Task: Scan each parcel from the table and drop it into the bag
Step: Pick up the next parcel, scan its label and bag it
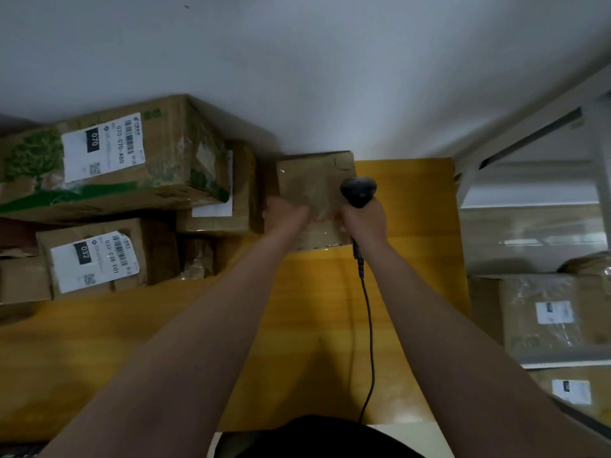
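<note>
Both forearms extended forward, left hand (286, 214) holding parcel (314, 180), right hand (365, 221) gripping scanner (358, 190)

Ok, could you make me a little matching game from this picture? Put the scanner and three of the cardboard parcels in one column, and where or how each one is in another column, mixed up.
Things:
1. barcode scanner
2. parcel labelled 070
3. parcel labelled 032
4. plain taped parcel

States:
A. held by the left hand at the far edge of the yellow table
B. green print on it, far left
C. gripped in the right hand, cable hanging down
D. left side of the table, nearer the person

Pairs: 1-C, 2-B, 3-D, 4-A
</note>
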